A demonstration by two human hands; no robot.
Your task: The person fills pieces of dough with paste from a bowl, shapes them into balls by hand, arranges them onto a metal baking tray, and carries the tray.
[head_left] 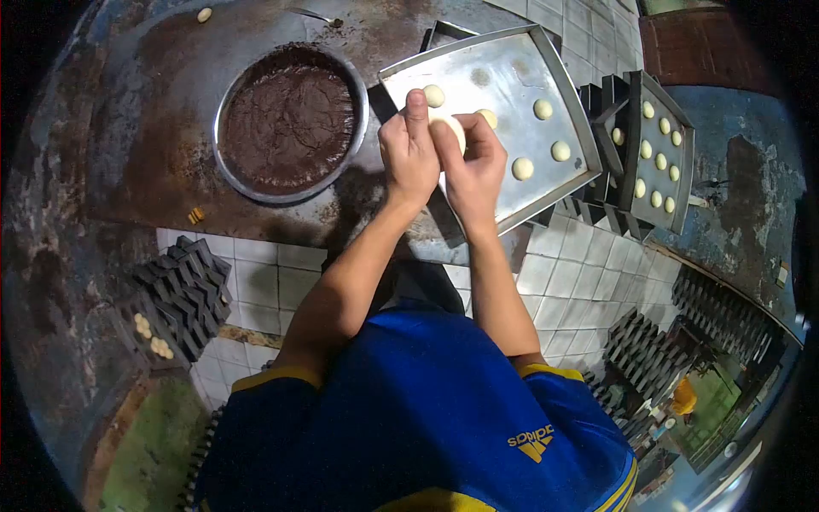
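Note:
Close together over the near left edge of a metal baking tray (503, 200), my two hands hold a pale dough ball (455, 130) between them. My left hand (409, 158) is closed against its left side, thumb pointing up. Curled around the right side is my right hand (475, 171), its thumb pressed on the dough. The fingers partly hide the ball. Several more round dough balls (523, 168) sit spaced out on the tray. To the left stands a round metal pan (362, 111) of thick dark brown filling (290, 124).
Another tray (661, 196) with rows of dough balls rests atop stacked trays at the right. A spoon-like utensil (311, 14) and a lone dough ball (204, 14) lie at the table's far side. Stacked dark trays (183, 286) stand at lower left, more (644, 354) at lower right.

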